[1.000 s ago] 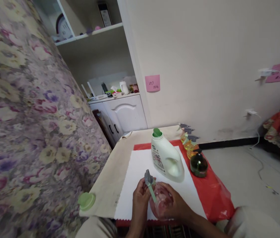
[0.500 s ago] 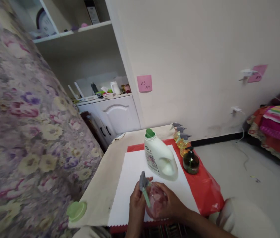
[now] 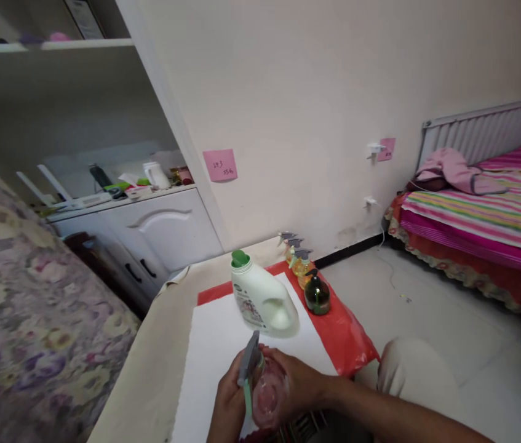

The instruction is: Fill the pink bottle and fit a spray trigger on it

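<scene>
A clear pinkish spray bottle (image 3: 269, 397) is held low over the front edge of the table, tilted. My right hand (image 3: 304, 384) wraps round its body. My left hand (image 3: 229, 397) is closed about its neck and the grey-and-green trigger head (image 3: 250, 360); some of its fingers are hidden behind the bottle. Whether the head is screwed down, I cannot tell. Just beyond my hands a pale green detergent jug (image 3: 260, 295) stands uncapped on a white sheet (image 3: 211, 344), its green spout insert showing at the mouth.
On red plastic (image 3: 347, 335) to the right stand a dark green pump bottle (image 3: 317, 295) and a row of yellowish spray bottles (image 3: 303, 271). A floral curtain (image 3: 34, 332) hangs at left. Behind are a white cabinet (image 3: 163, 224) and, far right, a bed (image 3: 486, 215).
The view has swung right, bringing more of the bed in and taking the light green cap at left out of frame. The spray bottle has tipped, still in both hands.
</scene>
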`<state>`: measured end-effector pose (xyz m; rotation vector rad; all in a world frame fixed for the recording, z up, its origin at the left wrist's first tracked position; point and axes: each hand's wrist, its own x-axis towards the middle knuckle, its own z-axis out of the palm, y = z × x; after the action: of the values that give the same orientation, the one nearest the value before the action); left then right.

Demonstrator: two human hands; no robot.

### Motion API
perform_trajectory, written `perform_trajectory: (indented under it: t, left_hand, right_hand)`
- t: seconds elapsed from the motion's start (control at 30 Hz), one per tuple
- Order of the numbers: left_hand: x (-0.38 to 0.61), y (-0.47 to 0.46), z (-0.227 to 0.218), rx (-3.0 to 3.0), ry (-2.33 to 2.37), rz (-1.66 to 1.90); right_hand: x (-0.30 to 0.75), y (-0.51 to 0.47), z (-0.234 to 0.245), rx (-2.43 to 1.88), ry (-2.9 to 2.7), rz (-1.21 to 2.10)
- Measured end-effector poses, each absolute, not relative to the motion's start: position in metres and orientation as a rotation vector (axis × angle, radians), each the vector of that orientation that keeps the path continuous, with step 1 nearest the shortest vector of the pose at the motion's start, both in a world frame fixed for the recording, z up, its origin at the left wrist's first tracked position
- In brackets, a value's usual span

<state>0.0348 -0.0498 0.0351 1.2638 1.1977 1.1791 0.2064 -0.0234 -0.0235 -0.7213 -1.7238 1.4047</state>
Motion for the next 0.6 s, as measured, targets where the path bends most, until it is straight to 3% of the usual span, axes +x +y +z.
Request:
perform_trajectory:
  t: [0.23,0.6]
  left_hand:
    - [0.034,-0.046,0.023,1.343,1.135,1.172]
    - [-0.019,-0.03,-0.068,1.351,1.373,1.153]
  right_hand:
    - [0.219,-0.044,-0.032,-0.859,-1.479,1.243]
    - [0.319,-0.022,-0.063,-1.399,-1.21,0.668]
